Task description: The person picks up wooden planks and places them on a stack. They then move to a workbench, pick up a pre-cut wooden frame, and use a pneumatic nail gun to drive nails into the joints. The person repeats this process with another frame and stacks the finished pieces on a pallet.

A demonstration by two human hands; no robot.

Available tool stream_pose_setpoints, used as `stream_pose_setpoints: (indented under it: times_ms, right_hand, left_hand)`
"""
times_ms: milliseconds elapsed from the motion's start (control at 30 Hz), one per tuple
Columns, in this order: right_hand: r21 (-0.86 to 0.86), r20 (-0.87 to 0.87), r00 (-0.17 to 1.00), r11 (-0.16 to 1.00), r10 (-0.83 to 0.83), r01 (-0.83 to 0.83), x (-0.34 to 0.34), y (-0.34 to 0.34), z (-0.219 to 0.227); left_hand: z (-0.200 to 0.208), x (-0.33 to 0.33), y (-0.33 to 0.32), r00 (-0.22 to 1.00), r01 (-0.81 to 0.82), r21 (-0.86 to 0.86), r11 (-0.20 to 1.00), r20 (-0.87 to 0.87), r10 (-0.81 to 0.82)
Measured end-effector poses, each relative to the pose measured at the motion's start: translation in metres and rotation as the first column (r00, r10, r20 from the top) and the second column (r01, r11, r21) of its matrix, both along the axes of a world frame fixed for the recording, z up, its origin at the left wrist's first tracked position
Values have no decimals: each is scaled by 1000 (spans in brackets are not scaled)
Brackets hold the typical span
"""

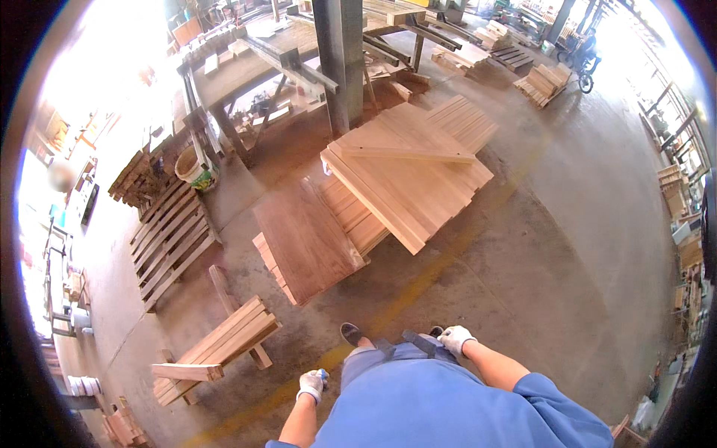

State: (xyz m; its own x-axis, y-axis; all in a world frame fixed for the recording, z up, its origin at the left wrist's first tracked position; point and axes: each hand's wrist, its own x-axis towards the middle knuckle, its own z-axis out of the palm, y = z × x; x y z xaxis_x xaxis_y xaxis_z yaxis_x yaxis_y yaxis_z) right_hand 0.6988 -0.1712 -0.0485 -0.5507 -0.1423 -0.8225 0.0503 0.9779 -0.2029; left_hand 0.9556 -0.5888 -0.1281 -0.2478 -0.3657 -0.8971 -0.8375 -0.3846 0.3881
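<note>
Concrete floor [567, 224] of an open workshop spreads out below the camera, with a worn yellow stripe running diagonally across it and timber stacked all around. Straight ahead of the person lie two stacks of reddish planks: the nearer, lower plank stack [306, 243] and, behind and partly over it, a broader upper plank stack [407, 175] with one loose batten [407, 153] laid across its top. Both stacks run with their long axis from lower right to upper left, so their near ends point roughly toward the person's feet.

The left hand [311, 386], in a white glove, hangs at the side with its fingers curled around a small blue-tipped object too small to make out. The right hand [455, 340], also gloved, rests at the hip against the dark strap of the blue work clothes; whether its fingers are spread or closed cannot be told.

The nearer plank stack lies forward and slightly left, well apart from both hands, with the left hand somewhat closer. A small slatted bench [220, 347] stands just to the left, and a steel-framed counter [246, 67] carries offcuts farther back by a grey pillar [340, 60].
</note>
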Motion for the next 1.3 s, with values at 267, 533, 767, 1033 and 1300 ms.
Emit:
stream_pose_setpoints:
  times_ms: [267, 533, 767, 1033, 1300]
  right_hand:
    - [-170, 69, 941, 925, -333, 340, 3, 113, -24]
    - [-244, 349, 384, 312, -855, 918, 27, 321, -88]
    - [-80, 347, 170, 152, -922, 985, 57, 411, -103]
    - [-124, -274, 951, 975, 144, -183, 63, 436, -170]
    - [-48, -180, 951, 968, -251, 246, -19, 508, -217]
  left_hand:
    - [6, -27, 119, 815, 556, -264, 788, -15, -580]
    - [39, -142, 233, 476, 866, -341, 366, 336, -813]
    - [77, -232, 294, 325, 929, -259, 264, 233, -916]
    - [1, -301, 333, 178, 974, -170, 151, 156, -972]
    - [-22, -485, 388, 11, 971, -237, -22, 138, -990]
